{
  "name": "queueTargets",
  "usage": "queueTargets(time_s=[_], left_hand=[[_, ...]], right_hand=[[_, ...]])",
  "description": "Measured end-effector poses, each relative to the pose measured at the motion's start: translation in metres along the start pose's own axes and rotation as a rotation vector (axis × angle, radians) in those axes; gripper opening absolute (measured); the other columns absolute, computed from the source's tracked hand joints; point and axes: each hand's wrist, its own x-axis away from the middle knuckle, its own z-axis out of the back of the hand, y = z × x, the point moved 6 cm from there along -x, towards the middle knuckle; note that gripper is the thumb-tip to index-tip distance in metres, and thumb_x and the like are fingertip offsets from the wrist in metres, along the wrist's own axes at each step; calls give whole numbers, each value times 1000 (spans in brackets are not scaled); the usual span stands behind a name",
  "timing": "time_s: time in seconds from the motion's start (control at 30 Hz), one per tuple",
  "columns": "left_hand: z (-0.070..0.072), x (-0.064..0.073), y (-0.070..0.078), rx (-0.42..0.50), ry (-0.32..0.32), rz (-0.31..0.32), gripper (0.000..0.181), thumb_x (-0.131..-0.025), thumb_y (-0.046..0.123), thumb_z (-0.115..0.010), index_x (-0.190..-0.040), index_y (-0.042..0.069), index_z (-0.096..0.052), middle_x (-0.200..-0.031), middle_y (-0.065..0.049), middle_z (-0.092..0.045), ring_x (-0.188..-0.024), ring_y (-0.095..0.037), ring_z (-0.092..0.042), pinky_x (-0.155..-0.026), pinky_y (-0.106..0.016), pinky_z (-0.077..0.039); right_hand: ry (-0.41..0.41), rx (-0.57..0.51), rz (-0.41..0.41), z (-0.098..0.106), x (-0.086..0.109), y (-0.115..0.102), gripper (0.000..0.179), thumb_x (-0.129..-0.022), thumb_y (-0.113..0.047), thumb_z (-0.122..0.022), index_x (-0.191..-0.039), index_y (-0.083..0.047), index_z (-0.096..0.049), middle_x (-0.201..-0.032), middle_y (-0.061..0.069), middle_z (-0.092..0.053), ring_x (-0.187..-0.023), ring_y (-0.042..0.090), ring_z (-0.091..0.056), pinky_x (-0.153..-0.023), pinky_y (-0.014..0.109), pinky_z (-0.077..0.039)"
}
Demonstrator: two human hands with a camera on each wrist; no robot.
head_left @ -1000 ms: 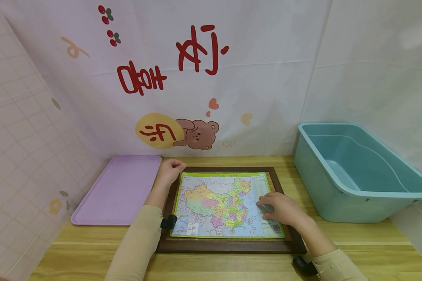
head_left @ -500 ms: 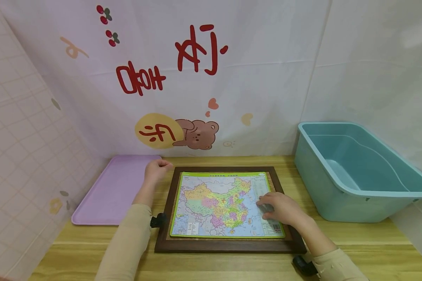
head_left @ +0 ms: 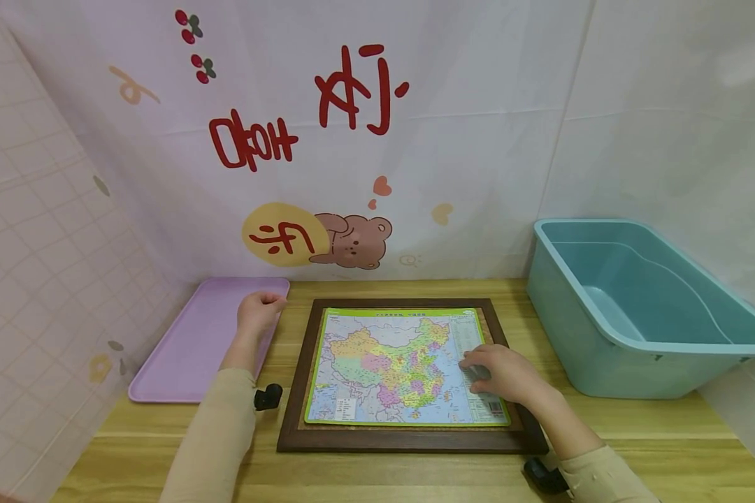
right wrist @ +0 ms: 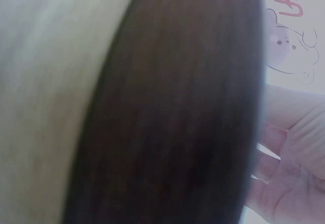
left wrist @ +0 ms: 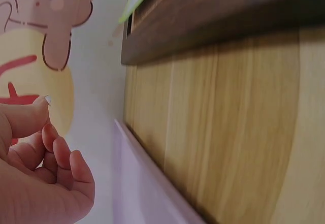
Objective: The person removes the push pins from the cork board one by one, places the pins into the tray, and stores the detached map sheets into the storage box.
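A map of China [head_left: 384,367] with a green edge lies on a cork board with a dark wooden frame [head_left: 409,441]. My right hand [head_left: 506,370] rests on the map's right side, fingers spread and slightly bent, gripping nothing. My left hand [head_left: 256,314] is over the lilac tray's [head_left: 201,342] upper right edge, thumb and forefinger pressed together. In the left wrist view a tiny white thing [left wrist: 48,100] shows at the thumb tip, too small to name. The right wrist view is mostly the blurred dark frame, with the palm at the right edge.
A deep blue-green tub [head_left: 604,335] stands on the wooden table [head_left: 377,482] to the right of the board. A pale printed cloth [head_left: 465,161] hangs behind and along the left side. Black wrist-camera mounts [head_left: 268,397] jut from both sleeves.
My left hand has moved leftward from the map's upper left corner to the tray's edge, its fingers still pinched. The right hand, map and board have stayed in place.
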Motion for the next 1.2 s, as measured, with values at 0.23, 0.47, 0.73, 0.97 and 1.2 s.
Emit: queueTargets(time_s=[0.23, 0.47, 0.73, 0.97, 1.2], left_hand=[[18, -1, -13, -35, 11, 22, 32, -98, 19, -62, -112, -10, -65, -114, -25, -62, -106, -37, -55, -89, -47, -46], [32, -2, -26, -59, 19, 52, 33, -97, 19, -62, -111, -10, -65, -113, -25, -62, -104, -37, -54, -87, -47, -46], [44, -4, -37, -91, 29, 76, 33, -96, 20, -62, -110, -10, -67, -113, -26, -62, -104, -38, -54, -85, -44, -46], [56, -6, -41, -114, 41, 95, 32, -94, 21, -63, -107, -8, -69, -110, -25, -63, -99, -36, -55, -79, -41, -48], [62, -7, -47, -186, 9, 83, 37, -96, 21, -60, -114, -11, -65, -118, -30, -59, -105, -42, -53, -84, -45, -46]], right_hand=[[5, -3, 9, 1, 0, -2, 41, -75, -18, -87, -113, -9, -74, -120, 11, -67, -111, 34, -61, -90, 48, -52], [9, -10, 9, 1, 1, -2, 41, -75, -18, -87, -113, -9, -75, -119, 11, -67, -110, 34, -62, -89, 49, -52], [5, -7, 11, 0, 1, -1, 41, -75, -18, -86, -113, -9, -74, -120, 11, -67, -110, 34, -62, -89, 48, -52], [0, -13, 2, 1, 0, 0, 41, -75, -18, -86, -114, -9, -74, -120, 11, -67, -111, 34, -61, -90, 49, -52], [1, -7, 2, 1, 0, 0, 41, -75, -18, -86, -114, -9, -74, -120, 11, -67, -111, 34, -61, -90, 49, -52]])
